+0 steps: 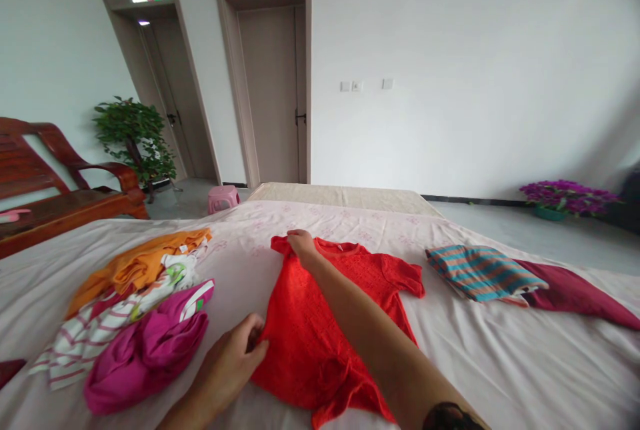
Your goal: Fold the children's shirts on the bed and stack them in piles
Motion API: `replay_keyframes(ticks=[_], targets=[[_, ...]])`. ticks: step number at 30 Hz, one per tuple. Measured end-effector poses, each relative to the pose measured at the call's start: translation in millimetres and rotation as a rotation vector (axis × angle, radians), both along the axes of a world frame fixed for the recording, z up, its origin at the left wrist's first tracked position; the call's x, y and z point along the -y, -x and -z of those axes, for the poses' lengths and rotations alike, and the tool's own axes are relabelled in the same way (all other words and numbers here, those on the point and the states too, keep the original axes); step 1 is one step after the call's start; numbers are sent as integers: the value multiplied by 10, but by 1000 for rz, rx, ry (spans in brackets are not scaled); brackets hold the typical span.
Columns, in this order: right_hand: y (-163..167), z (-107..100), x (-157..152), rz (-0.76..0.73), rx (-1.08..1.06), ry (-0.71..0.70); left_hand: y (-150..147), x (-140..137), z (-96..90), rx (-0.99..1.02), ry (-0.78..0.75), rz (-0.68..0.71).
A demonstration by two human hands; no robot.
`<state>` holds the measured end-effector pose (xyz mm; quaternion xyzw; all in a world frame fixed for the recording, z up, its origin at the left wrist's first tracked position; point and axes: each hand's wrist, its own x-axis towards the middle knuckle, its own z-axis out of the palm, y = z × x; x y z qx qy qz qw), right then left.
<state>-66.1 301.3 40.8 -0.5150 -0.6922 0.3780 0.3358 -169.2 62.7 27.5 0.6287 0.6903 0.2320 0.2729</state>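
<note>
Right of a crumpled magenta garment (150,357), the left hand (233,353) curls its fingers at the edge of a red short-sleeved fabric shirt (305,323) on a pale pink sheet (240,263), grip unclear; the right hand (303,247) pinches its left-side sleeve (278,244).

Red shirt (300,323), six o'clock: matt cloth, textured surface. Magenta garment (145,357), eight o'clock: smooth cloth. Sheet (465,350), four o'clock: matt, creased cloth. Bench (113,202), nine o'clock: glossy wood. Stool (223,198), inward of bench: smooth plastic.
</note>
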Motion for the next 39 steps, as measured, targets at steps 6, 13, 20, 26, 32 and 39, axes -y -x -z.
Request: replay_keyframes(ticks=[6, 13, 20, 26, 32, 39], targets=[[-814, -33, -139, 186, -367, 269, -591, -55, -303, -55, -38, 115], [-1197, 200, -36, 268, -535, 339, -873, -260, -76, 137, 192, 350], [-1283, 335, 143, 127, -530, 131, -573, -1213, -6, 874, 129, -205], [-1431, 383, 365, 3, -68, -358, -627, -1913, 90, 1022, 111, -292], [-1572, 329, 631, 3, 218, -598, -808, -2143, 154, 938, 3, -330], [-1537, 277, 871, -138, 632, -602, -863, -2192, 228, 746, -54, -285]])
